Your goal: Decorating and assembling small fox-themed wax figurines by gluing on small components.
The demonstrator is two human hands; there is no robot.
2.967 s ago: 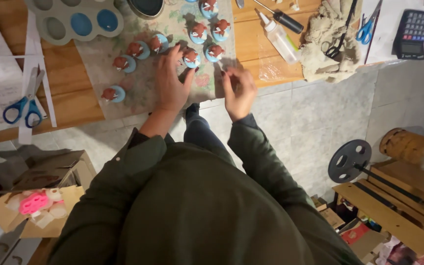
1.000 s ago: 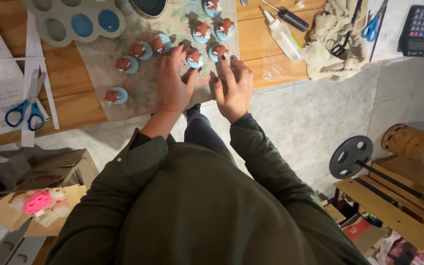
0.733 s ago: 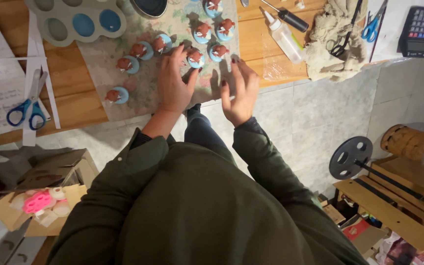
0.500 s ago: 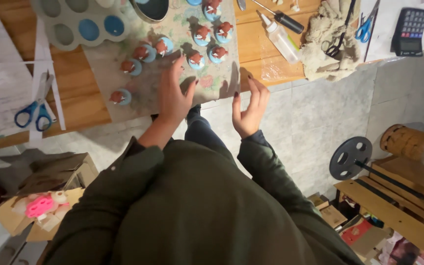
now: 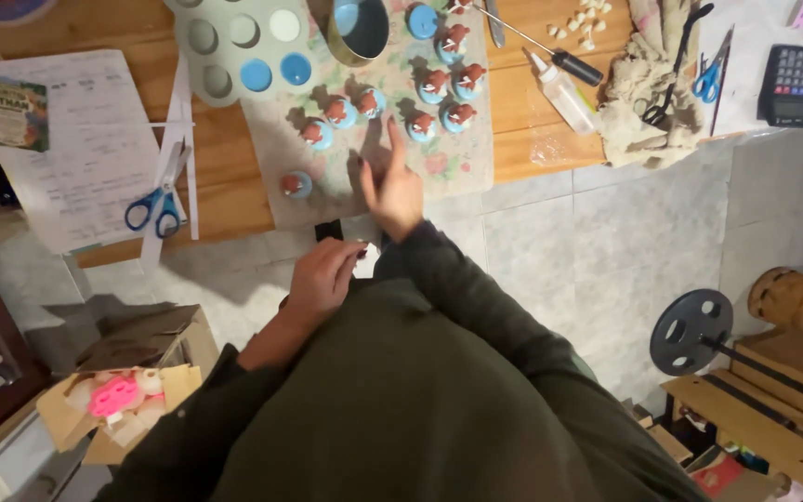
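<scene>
The small brown-and-blue figures (image 5: 378,100) are left standing on the floral mat (image 5: 462,153) on the worktop (image 5: 225,158). The left hand (image 5: 322,279) has been withdrawn, fingers loosely curled and empty; the right hand (image 5: 392,186) is now laid flat beside them.

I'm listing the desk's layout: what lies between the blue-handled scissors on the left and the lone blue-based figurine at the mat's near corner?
In the head view, only bare wooden tabletop separates the blue-handled scissors from the lone figurine.
</scene>
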